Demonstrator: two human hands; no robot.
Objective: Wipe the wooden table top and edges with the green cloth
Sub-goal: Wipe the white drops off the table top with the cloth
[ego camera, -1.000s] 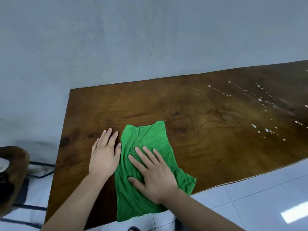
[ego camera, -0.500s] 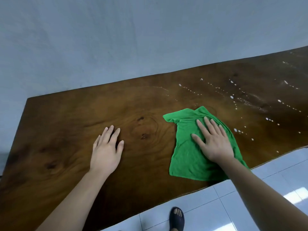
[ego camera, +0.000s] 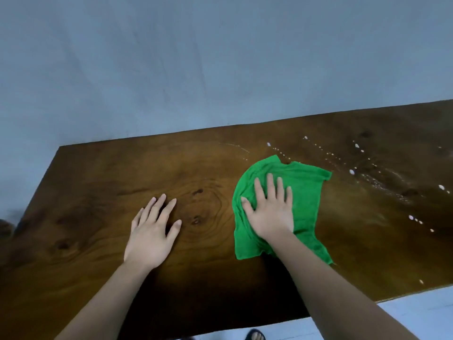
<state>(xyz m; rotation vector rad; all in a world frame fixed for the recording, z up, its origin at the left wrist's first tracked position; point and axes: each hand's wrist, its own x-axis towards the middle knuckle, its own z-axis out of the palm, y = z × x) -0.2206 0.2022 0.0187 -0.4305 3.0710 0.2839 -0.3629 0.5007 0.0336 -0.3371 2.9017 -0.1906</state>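
The dark wooden table [ego camera: 98,187] fills the lower half of the head view, its far edge against a grey wall. A crumpled green cloth [ego camera: 306,192] lies flat on the top, right of centre. My right hand [ego camera: 270,212] presses palm-down on the cloth, fingers spread and pointing away from me. My left hand [ego camera: 153,231] rests flat on bare wood to the left, apart from the cloth, holding nothing. White droplets [ego camera: 351,171] are scattered over the table's right part, beyond the cloth.
A grey wall [ego camera: 220,69] rises directly behind the table. Pale floor tiles [ego camera: 416,312] show past the near edge at lower right, and a foot in a dark sandal [ego camera: 255,336] peeks out at the bottom.
My right hand has slid the cloth from beside my left hand rightward and then further from me, toward the droplets. My left hand stayed flat on the wood.
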